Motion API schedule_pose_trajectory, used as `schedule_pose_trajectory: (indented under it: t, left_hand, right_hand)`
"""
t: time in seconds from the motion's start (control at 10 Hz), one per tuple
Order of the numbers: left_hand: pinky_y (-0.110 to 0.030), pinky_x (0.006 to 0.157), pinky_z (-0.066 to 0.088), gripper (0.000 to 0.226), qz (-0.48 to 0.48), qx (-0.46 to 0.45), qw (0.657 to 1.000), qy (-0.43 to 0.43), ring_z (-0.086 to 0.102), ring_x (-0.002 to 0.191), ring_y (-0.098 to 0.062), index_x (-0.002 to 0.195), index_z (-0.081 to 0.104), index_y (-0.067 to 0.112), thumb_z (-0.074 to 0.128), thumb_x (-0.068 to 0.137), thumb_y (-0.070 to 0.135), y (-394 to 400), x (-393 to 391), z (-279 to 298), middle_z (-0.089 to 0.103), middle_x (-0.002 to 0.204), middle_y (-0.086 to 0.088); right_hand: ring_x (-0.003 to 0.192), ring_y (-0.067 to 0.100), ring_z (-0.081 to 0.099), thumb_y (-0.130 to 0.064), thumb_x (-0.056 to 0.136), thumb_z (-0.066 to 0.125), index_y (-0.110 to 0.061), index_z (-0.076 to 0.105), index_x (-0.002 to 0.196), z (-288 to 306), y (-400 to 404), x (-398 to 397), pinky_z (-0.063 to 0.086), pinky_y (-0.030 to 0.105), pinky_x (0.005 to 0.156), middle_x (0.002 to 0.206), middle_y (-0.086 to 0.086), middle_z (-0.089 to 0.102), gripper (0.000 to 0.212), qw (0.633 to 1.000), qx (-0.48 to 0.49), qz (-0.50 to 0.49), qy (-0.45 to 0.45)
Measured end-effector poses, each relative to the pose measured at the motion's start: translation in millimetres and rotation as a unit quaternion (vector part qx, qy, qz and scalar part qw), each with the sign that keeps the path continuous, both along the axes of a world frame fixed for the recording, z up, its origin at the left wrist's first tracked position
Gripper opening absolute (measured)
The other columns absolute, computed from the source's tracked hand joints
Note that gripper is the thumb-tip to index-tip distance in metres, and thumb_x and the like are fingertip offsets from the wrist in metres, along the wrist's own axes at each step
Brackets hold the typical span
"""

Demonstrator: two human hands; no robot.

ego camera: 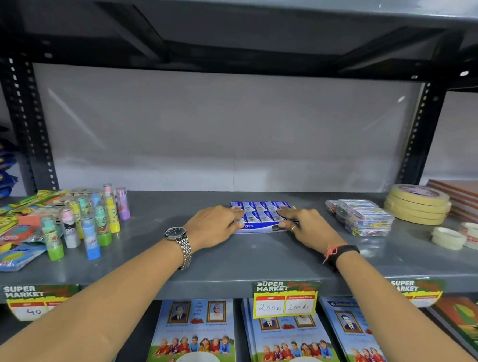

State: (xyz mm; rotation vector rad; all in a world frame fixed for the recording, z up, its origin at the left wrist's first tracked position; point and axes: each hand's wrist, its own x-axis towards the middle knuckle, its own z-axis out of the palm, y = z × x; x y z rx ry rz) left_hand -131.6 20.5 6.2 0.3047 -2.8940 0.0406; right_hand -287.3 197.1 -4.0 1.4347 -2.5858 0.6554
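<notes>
Staple pack [261,213] flat on shelf [241,260], mid-row. Left hand [215,222] and right hand [306,227] pressing on top, fingers straight, thumbs at front edge. Looks nearly placed; squaring up and letting go left.

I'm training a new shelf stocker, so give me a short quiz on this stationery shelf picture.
1. True or false: only the left hand touches the blue pack.
2. What is stacked toward the right of the grey shelf? A) tape rolls B) glass bottles C) paper cups
3. Which wrist wears the metal watch?
Key: 1 false, the right hand touches it too; 2 A; 3 left.
</notes>
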Motion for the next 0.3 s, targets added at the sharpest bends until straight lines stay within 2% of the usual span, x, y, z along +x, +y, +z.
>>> schedule_pose_trajectory:
  t: [0.1,0.2,0.3]
  left_hand:
    - [-0.032,0.071,0.04,0.033,-0.005,-0.008,1.0,0.016,0.057,0.107,-0.029,0.122,0.054,0.018,0.035,0.1,0.035,-0.6,-2.9,-0.2,0.059,0.131,-0.002]
    - [-0.031,0.067,0.039,0.031,0.003,-0.008,1.0,0.015,0.058,0.1,-0.029,0.118,0.054,0.018,0.034,0.1,0.035,3.0,0.6,0.3,0.063,0.121,-0.007]
    - [-0.039,0.094,0.044,0.042,0.003,0.012,1.0,0.014,0.045,0.13,-0.026,0.139,0.042,0.021,0.031,0.101,0.036,5.5,3.1,0.3,0.042,0.148,-0.001]
  right_hand:
    - [0.128,0.03,0.048,-0.028,0.091,0.051,-0.013,0.052,0.13,-1.7,-2.8,-2.5,0.04,0.045,0.107,0.138,0.014,0.052,0.041,1.0,0.007,-0.002,0.009]
    - [0.129,0.031,0.047,-0.026,0.093,0.049,-0.014,0.051,0.13,1.7,-0.6,2.8,0.039,0.045,0.109,0.141,0.014,0.048,0.039,1.0,0.02,-0.008,0.023]
    - [0.14,0.032,0.03,-0.028,0.095,0.043,-0.018,0.041,0.137,4.2,-3.0,8.7,0.028,0.046,0.115,0.15,0.013,0.034,0.043,0.999,0.028,0.01,0.027]
